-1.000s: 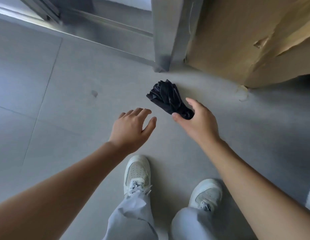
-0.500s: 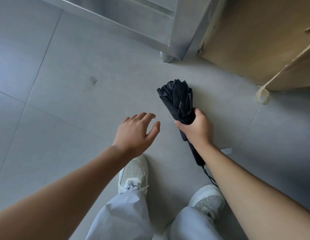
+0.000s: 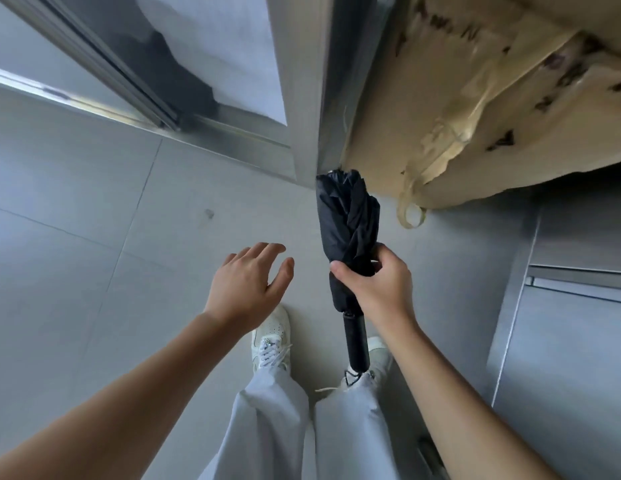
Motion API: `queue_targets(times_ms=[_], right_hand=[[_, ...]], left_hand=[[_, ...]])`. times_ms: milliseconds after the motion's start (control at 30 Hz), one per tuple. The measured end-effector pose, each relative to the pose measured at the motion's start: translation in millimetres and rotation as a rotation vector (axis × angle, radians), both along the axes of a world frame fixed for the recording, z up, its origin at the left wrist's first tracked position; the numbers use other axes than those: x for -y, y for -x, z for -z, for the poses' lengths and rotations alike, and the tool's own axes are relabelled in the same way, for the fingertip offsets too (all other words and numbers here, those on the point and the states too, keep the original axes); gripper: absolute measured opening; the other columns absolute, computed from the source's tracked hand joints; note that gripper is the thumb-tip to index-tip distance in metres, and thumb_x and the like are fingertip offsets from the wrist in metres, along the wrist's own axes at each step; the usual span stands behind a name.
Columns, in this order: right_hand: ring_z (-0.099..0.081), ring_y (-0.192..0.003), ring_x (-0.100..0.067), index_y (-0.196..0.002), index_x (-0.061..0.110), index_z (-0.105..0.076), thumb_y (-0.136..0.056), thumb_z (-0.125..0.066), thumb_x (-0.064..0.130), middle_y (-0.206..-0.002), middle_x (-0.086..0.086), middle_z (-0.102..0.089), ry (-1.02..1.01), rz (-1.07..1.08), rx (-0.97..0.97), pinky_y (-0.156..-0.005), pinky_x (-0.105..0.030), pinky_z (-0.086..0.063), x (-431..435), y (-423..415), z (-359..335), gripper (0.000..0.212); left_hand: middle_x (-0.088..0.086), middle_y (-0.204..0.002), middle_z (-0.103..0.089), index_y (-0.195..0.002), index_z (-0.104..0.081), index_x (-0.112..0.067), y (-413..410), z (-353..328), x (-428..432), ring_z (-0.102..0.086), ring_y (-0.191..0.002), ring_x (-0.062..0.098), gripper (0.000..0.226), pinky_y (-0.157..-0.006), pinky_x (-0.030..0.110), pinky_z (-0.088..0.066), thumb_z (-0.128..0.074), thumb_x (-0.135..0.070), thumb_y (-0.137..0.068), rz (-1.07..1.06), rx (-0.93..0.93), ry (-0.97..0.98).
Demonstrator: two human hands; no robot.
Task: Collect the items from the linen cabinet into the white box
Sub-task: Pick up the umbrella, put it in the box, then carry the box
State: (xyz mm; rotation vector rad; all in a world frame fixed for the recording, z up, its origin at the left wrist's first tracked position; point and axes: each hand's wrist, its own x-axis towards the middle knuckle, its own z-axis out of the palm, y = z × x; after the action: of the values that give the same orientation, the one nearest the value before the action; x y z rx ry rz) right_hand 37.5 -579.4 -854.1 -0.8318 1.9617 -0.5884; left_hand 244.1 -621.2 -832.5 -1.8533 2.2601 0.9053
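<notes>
Umbrella, black and folded, gripped mid-length by right hand, fingers and thumb curled round the fabric; canopy end up, handle down over right shoe. Left hand empty, fingers spread and relaxed, just beside the umbrella, not touching. Both above grey floor, near tan carton.

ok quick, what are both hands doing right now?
Left hand: open, holding nothing.
Right hand: gripping the folded black umbrella.
</notes>
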Motion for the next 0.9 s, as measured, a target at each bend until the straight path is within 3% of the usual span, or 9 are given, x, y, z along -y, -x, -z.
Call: queue_targets(times_ms=[167,333,500,700,900], right_hand=[[-0.07,-0.08,-0.003,-0.088,0.027,-0.068,-0.068,-0.087,0.04,-0.082,0.017,-0.074,0.075,0.033,0.061,-0.078,-0.038,-0.06,5,-8,-160,0.031],[-0.069,-0.08,-0.003,-0.088,0.028,-0.068,-0.071,-0.086,0.034,-0.081,0.016,-0.073,0.193,-0.022,0.107,-0.07,-0.023,-0.054,8,-13,-326,0.026],[-0.07,-0.08,-0.007,-0.09,0.028,-0.068,-0.072,-0.086,0.03,-0.083,0.014,-0.074,0.356,-0.046,0.128,-0.071,-0.031,-0.058,-1,-11,-466,0.025],[-0.069,-0.08,0.0,-0.092,0.035,-0.067,-0.073,-0.088,0.03,-0.086,0.023,-0.072,0.548,-0.124,0.111,-0.07,-0.025,-0.058,-16,-6,-597,0.029],[-0.07,-0.088,-0.005,-0.099,0.03,-0.071,-0.073,-0.088,0.032,-0.09,0.017,-0.075,0.773,-0.179,0.055,-0.078,-0.033,-0.06,-10,1,-699,0.032]], left_hand=[[-0.004,-0.121,-0.067,-0.122,-0.061,-0.021,0,-163,15,-0.063,-0.107,0.022,0.053,-0.09,0.035,-0.044,-0.027,-0.053,-0.097,-0.017,-0.03,0.113],[-0.007,-0.119,-0.066,-0.12,-0.061,-0.021,-12,-316,0,-0.063,-0.104,0.021,0.05,-0.088,0.036,-0.045,-0.029,-0.052,-0.097,-0.062,-0.044,0.221],[-0.006,-0.119,-0.066,-0.122,-0.061,-0.02,-13,-450,-12,-0.062,-0.107,0.021,0.052,-0.09,0.035,-0.044,-0.029,-0.053,-0.098,-0.05,-0.056,0.383],[-0.006,-0.12,-0.065,-0.122,-0.06,-0.021,1,-588,-18,-0.061,-0.103,0.02,0.047,-0.087,0.035,-0.045,-0.033,-0.05,-0.098,-0.067,-0.127,0.627],[-0.007,-0.126,-0.062,-0.125,-0.059,-0.021,-3,-678,-25,-0.059,-0.112,0.018,0.048,-0.092,0.035,-0.045,-0.032,-0.051,-0.099,-0.011,-0.138,0.795]])
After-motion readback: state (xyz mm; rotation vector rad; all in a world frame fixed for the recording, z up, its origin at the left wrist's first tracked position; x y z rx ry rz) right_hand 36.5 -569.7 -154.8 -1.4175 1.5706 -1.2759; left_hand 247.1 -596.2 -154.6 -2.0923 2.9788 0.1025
